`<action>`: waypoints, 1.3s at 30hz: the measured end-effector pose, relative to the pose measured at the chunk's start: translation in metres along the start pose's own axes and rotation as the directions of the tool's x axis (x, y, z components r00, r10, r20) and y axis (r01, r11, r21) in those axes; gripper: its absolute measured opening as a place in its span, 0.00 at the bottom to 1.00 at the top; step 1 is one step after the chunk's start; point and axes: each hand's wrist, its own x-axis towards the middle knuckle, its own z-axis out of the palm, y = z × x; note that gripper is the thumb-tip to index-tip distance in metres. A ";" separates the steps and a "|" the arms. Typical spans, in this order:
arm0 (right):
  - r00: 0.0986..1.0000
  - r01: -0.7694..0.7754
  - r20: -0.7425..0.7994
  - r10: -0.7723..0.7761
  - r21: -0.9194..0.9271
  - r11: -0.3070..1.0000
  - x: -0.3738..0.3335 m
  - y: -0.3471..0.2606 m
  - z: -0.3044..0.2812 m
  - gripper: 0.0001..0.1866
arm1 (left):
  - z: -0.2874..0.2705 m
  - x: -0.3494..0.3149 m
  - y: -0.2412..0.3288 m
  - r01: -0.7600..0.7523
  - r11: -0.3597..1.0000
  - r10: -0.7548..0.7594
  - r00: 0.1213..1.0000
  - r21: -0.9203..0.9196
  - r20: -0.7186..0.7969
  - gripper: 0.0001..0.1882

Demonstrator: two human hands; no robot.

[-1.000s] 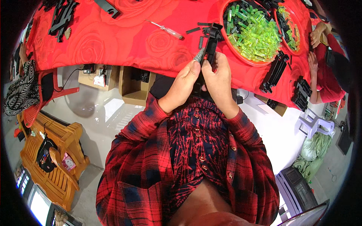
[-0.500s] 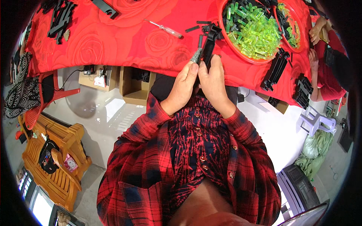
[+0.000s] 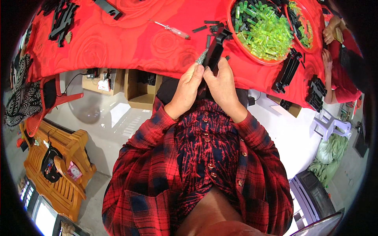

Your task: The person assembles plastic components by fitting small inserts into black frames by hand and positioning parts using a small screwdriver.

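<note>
Near the table's front edge, a long black plastic part (image 3: 214, 51) with a hooked far end points away from me, tilted slightly right. My left hand (image 3: 188, 88) is closed round its left side, thumb pressed along it. A grey speckled piece (image 3: 202, 57), its kind unclear, shows between that hand and the part. My right hand (image 3: 223, 88) grips the part from the right, thumb on top. The part's near end is mostly hidden by my hands. Beyond them lie several small black strips (image 3: 200, 29) and a screwdriver (image 3: 173, 30) with a clear handle.
A red basin (image 3: 231, 33) holds yellow-green and black pieces; a second basin (image 3: 314, 43) stands right of it. More long black parts (image 3: 287, 72) lie on the red tablecloth (image 3: 98, 43). Another person's hand (image 3: 327, 61) is at the far right. Below stands a cardboard box (image 3: 139, 101).
The black part has turned a little and now covers more of the grey speckled piece. My left hand has shifted slightly left and down; both hands keep their grip.
</note>
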 end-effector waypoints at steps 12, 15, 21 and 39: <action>0.920 0.237 -0.153 -0.361 -0.517 0.823 0.014 0.027 -0.047 0.13 | -0.025 0.005 0.015 0.250 0.856 -0.259 0.965 -0.453 0.044 0.21; 0.917 0.219 -0.080 -0.390 -0.717 0.662 0.011 0.035 -0.043 0.15 | -0.024 0.007 0.015 0.249 0.823 -0.255 0.965 -0.511 0.060 0.22; 0.898 0.270 0.005 -0.439 -0.794 0.544 0.010 0.030 -0.039 0.17 | -0.026 0.008 0.012 0.259 0.817 -0.273 0.961 -0.515 0.049 0.22; 0.932 0.361 0.040 -0.361 -0.211 0.908 0.027 -0.067 -0.065 0.04 | -0.015 0.010 0.013 0.454 0.642 -0.322 0.891 -0.617 0.320 0.20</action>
